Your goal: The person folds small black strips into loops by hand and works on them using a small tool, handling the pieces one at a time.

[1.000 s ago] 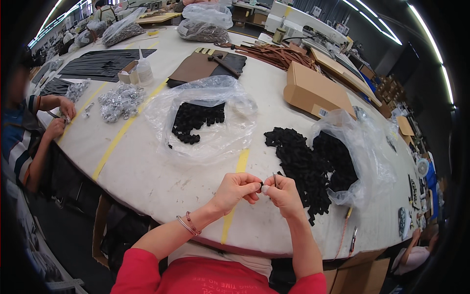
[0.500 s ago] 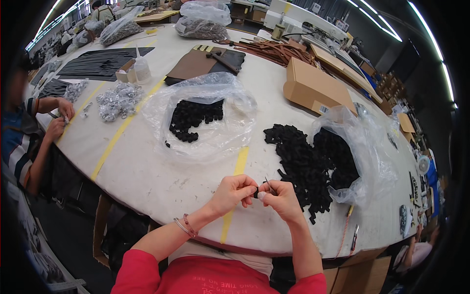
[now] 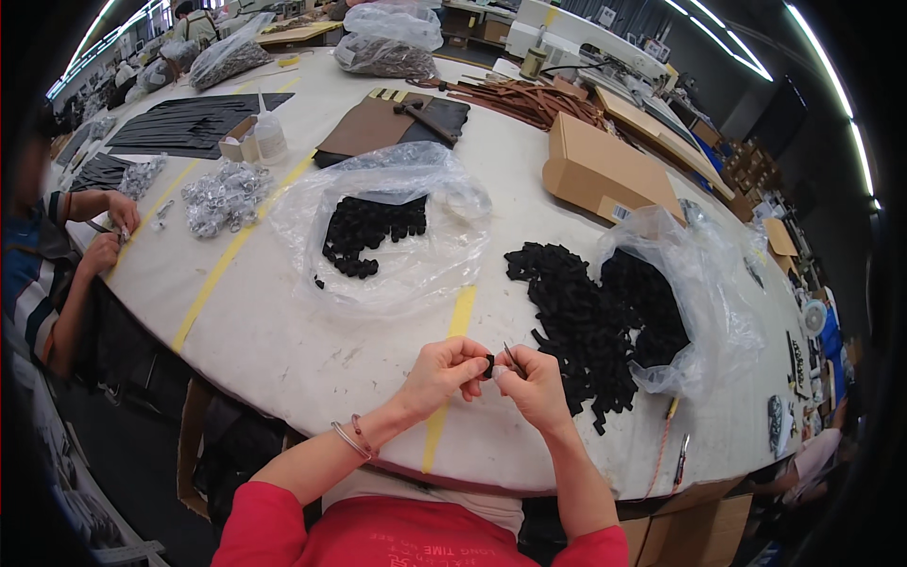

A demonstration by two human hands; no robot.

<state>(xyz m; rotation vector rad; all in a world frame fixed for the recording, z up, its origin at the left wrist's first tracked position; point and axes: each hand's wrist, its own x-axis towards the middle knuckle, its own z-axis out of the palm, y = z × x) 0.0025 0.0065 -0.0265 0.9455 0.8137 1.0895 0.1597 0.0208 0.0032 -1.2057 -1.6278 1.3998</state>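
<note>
Cardboard box [image 3: 609, 168], brown straps [image 3: 534, 102], squeeze bottle [image 3: 271, 142], long black strips [image 3: 189, 126]

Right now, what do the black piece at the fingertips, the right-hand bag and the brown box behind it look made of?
Black piece: probably fabric, perhaps webbing; matte, little shine.
Bag: likely thin clear plastic, glossy; wrinkles catch light.
Box: likely cardboard; matte brown with folded edges.

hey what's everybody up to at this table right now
Someone in red pinches a small black piece in the left hand, with a thin tool in the right hand close beside it. To the right, similar black pieces lie heaped, partly in a clear bag; farther ahead, another clear bag has more. At left, a co-worker's hands hold something too small to identify.
</note>
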